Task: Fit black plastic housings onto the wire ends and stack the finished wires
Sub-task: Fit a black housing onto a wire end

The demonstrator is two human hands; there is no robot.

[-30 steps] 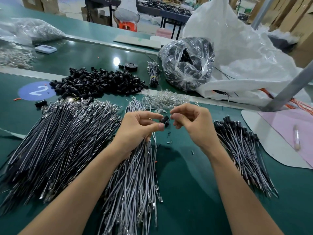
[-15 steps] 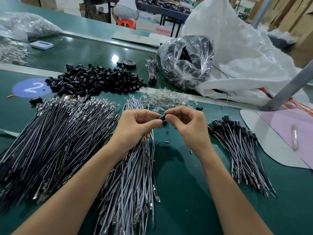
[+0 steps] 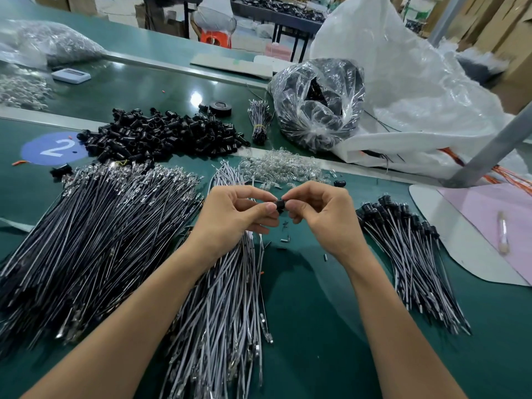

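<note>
— What's on your worktop [image 3: 316, 326]?
— The biggest thing is the white bag [image 3: 417, 96], slumped at the far right edge. Along the left edge lies my widest pile, the dark wires [image 3: 95, 234]. A bundle of grey wires [image 3: 224, 298] runs down the middle to the near edge, under my left forearm. The finished wires [image 3: 411, 260], capped in black, are stacked toward the right edge. The heap of loose housings [image 3: 161, 133] sits at the far side, beyond the dark wires.
— And your hands?
— My left hand [image 3: 233, 217] and right hand [image 3: 325, 220] meet above the middle of the worktop with their fingers curled. Both pinch one black housing [image 3: 279, 203] between their fingertips. Whether a wire end is in it, I cannot tell.
</note>
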